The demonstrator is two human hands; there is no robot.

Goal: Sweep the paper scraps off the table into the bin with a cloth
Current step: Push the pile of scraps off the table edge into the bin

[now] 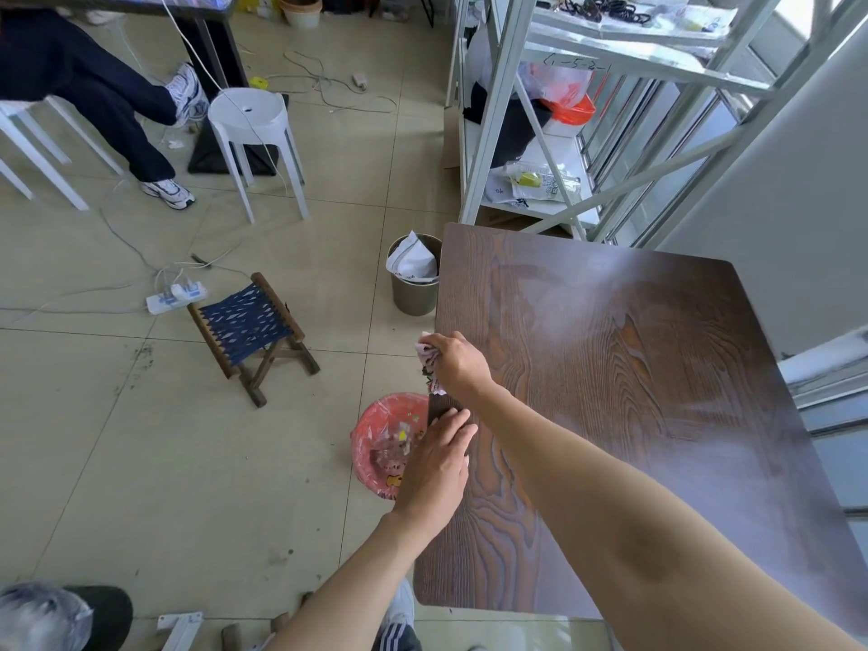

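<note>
While right hand [458, 364] grips one cloth [430, 357], left hand [439, 462] flat.

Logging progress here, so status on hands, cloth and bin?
Right hand clutching cloth at table edge. Left hand flat on edge above pink-lined bin. No scraps visible on tabletop.

The bin [375, 444] stands on the floor [188, 462] left of the table [610, 415], scraps [392, 451] inside.

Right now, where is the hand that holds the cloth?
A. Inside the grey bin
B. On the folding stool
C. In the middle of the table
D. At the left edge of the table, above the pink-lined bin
D: the right hand grips the cloth at the table's left edge, with the pink-lined bin on the floor just below.
</note>
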